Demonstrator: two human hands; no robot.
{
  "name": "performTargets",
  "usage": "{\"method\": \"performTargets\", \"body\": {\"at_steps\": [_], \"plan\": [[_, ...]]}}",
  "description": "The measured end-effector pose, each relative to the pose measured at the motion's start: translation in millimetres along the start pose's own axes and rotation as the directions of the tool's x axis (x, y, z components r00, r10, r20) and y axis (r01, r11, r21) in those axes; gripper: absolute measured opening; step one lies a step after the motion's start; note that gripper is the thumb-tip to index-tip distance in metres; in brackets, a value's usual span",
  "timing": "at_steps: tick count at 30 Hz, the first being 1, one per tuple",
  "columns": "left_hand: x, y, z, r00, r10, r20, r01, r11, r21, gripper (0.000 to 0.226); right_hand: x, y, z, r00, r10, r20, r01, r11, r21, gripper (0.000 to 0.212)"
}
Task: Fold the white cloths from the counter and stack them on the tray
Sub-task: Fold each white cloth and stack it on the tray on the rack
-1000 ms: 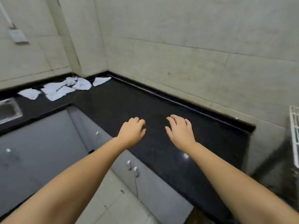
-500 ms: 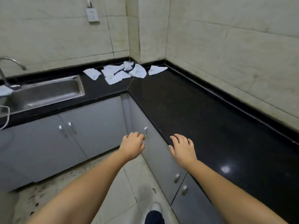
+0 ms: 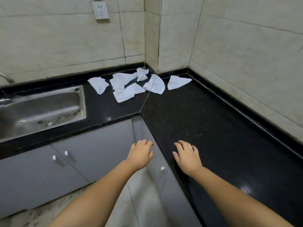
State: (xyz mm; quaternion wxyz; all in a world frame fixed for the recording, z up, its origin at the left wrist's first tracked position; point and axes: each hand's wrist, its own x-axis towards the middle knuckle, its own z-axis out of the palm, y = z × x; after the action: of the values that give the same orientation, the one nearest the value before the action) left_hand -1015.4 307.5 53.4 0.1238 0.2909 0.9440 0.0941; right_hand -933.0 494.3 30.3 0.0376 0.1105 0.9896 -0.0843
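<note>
the white cloths (image 3: 131, 86) lie crumpled and scattered in the far corner of the black bench (image 3: 205, 128), right of the steel sink (image 3: 41, 110). both hands reach forward, empty: the left hand (image 3: 140, 155) loosely curled above the cabinets, the right hand (image 3: 187, 157) spread over the bench's near edge.

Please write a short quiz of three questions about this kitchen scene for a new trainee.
1. True or false: the left hand holds one of the white cloths.
2. Where do the cloths lie? A) in the sink B) in the far corner of the counter C) on the floor
3. Fill in: on the wall above the cloths is a white ____.

Key: 1. False, both it and the right hand are empty. 2. B. 3. socket.
</note>
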Motion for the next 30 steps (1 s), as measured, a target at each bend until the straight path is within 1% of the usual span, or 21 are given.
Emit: {"method": "performTargets", "body": {"at_steps": [4,9,13,15,20,23,26,28,30], "plan": [[77,-44,-17,0.999,0.053,0.003,-0.053,0.999,0.000,0.037,81,-16,1,0.999,0.039,-0.007,-0.039,0.999,0.008,0.046],[178,-88,-55,0.981,0.193,0.028,-0.194,0.980,0.043,0.037,171,-35,-6,0.981,0.192,-0.009,-0.191,0.979,0.069,0.046],[253,-107,-80,0.951,0.300,0.077,-0.305,0.949,0.075,0.036,225,-38,-15,0.955,0.296,-0.014,-0.293,0.951,0.100,0.045],[278,-107,-83,0.939,0.337,0.072,-0.342,0.936,0.081,0.035,242,-34,-20,0.944,0.329,-0.016,-0.325,0.939,0.113,0.044],[363,-86,-84,0.887,0.447,0.117,-0.455,0.889,0.051,0.032,310,2,-28,0.909,0.415,-0.029,-0.408,0.903,0.138,0.042],[419,-70,-84,0.872,0.480,0.099,-0.486,0.872,0.053,0.032,360,28,-31,0.913,0.407,-0.030,-0.397,0.903,0.164,0.041],[475,-54,-81,0.865,0.485,0.132,-0.496,0.866,0.068,0.032,413,53,-29,0.922,0.387,-0.008,-0.379,0.906,0.190,0.042],[510,-44,-75,0.855,0.501,0.138,-0.515,0.851,0.105,0.033,443,69,-27,0.929,0.371,0.001,-0.363,0.908,0.209,0.042],[540,-39,-68,0.848,0.519,0.108,-0.530,0.832,0.163,0.037,472,81,-23,0.937,0.350,-0.012,-0.337,0.911,0.237,0.041]]}}
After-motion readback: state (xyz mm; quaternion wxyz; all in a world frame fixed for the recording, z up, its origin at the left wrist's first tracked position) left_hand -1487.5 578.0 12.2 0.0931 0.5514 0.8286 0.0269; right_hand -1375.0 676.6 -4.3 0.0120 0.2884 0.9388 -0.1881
